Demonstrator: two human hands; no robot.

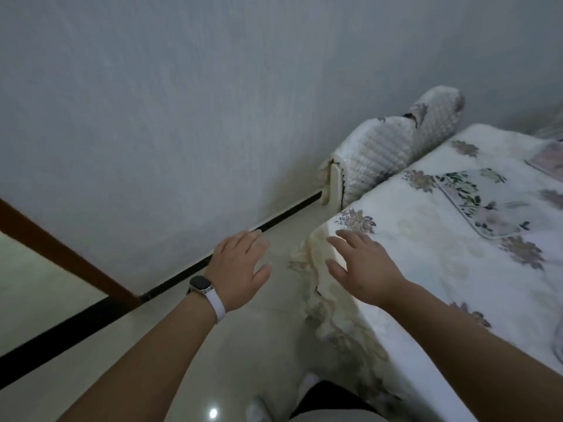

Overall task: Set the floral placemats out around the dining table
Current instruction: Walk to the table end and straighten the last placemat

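Note:
The dining table (432, 269) fills the right side, covered by a white cloth with purple flowers. A floral placemat (484, 199) with green leaves lies flat on it toward the far side. The corner of a second mat (548, 158) shows at the right edge. My left hand (237, 269), with a watch on its wrist, hovers over the floor left of the table corner, fingers spread and empty. Above the near table corner is my right hand (362, 266), also spread and holding nothing.
A chair (396, 147) with a padded checked cover stands at the table's far end against the grey wall (182, 102). A black skirting strip (182, 272) runs along the tiled floor (243, 345). A brown door frame (61, 254) is at left.

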